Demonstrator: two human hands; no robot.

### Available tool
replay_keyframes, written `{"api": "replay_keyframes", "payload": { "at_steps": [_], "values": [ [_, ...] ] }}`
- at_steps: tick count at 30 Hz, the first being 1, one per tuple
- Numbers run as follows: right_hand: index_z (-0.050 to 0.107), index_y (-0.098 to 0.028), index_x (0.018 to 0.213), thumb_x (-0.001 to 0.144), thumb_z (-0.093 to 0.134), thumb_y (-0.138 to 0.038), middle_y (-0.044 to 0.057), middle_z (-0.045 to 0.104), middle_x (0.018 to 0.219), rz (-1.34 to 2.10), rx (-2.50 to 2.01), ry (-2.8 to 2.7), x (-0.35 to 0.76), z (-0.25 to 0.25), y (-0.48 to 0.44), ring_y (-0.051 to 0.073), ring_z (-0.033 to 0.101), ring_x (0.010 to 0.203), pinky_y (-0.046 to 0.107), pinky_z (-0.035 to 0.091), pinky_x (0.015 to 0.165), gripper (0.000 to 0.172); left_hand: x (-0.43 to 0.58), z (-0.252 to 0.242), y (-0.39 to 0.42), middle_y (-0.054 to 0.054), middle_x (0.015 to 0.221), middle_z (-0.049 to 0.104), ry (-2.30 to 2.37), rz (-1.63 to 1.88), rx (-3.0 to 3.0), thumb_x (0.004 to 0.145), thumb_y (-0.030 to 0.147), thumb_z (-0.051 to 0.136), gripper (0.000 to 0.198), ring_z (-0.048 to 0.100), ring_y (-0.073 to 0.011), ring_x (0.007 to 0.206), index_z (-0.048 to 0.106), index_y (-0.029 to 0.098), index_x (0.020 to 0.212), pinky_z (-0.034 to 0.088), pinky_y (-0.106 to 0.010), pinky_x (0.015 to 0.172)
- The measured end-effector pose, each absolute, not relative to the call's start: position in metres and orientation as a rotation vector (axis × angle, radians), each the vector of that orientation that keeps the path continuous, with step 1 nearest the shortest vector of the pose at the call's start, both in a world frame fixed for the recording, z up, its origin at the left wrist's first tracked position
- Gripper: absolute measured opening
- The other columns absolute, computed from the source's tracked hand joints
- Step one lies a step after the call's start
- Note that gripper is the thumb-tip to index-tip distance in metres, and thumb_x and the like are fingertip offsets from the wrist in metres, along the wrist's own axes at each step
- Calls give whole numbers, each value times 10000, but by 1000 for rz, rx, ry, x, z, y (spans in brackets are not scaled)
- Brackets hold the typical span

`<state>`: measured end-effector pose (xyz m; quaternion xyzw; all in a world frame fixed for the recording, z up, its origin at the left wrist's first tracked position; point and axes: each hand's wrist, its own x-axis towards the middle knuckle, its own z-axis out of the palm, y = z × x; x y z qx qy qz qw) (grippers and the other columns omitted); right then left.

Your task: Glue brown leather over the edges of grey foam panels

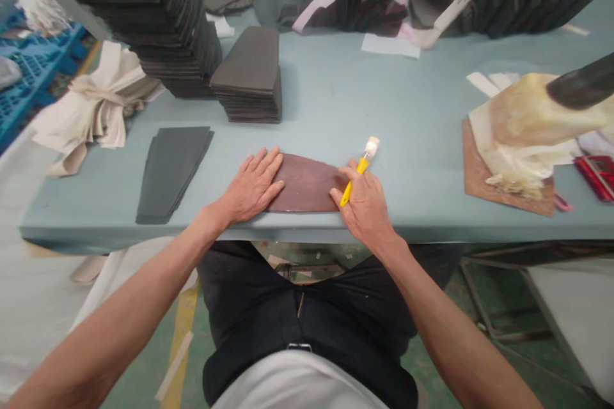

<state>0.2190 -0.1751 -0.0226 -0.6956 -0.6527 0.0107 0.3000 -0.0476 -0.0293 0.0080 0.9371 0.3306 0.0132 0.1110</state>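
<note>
A reddish-brown flat panel (309, 185) lies near the front edge of the table, its long side almost parallel to that edge. My left hand (254, 185) rests flat on the panel's left end with the fingers stretched out. At the right end, my right hand (367, 204) touches the panel with its fingertips and also grips a small brush (361, 166). The brush has a yellow handle and pale bristles, which point up and away from me. Left of my left hand lie a few dark grey panels (173, 172) of tapered shape, slightly fanned.
Beyond my hands stand a short stack of dark panels (249, 77) and a tall stack (163, 19). Cream cloth strips (100, 102) lie at the left. A glue-crusted container (518, 115) with a dark handle sits on a brown board (472, 166) at the right, beside a red object (597, 176).
</note>
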Motion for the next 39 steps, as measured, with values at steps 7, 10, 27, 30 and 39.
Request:
{"api": "replay_keyframes", "payload": {
  "at_steps": [7,10,27,30,39],
  "values": [
    [560,-164,1427,1055,589,-311,253,572,1610,8,-1831,-1710,215,-21,-173,390,578,1433,602,475,1170,401,-37,20,-48,-219,1826,255,1031,142,2792,1155,548,245,728,180,-395,1725,336,95,1717,194,-631,1385],
    [564,-158,1423,1068,580,-323,254,577,1606,-11,-1833,-1712,214,-22,-174,392,576,1442,603,477,1171,392,2,22,-77,-205,1822,279,848,165,2866,1160,555,222,735,187,-353,1730,331,86,1715,210,-579,1400],
    [582,-168,1410,1062,590,-334,241,592,1598,-16,-1855,-1725,214,-18,-177,385,586,1423,601,461,1189,385,-40,8,-90,-278,1805,263,1146,58,2822,1061,806,275,1032,237,-430,1704,271,19,1728,254,-611,1366],
    [580,-168,1409,1066,577,-341,242,594,1594,-20,-1855,-1725,215,-20,-177,381,587,1424,602,461,1191,385,-55,4,-91,-296,1793,280,1180,74,2795,1052,825,263,1056,236,-433,1704,248,15,1730,241,-618,1365],
    [590,-172,1403,1061,570,-382,242,625,1548,7,-1801,-1775,224,-22,-176,392,617,1355,604,491,1135,403,-89,4,-92,-259,1765,376,1169,318,2653,1072,760,414,925,277,-414,1695,253,134,1732,287,-655,1349]
  ]
}}
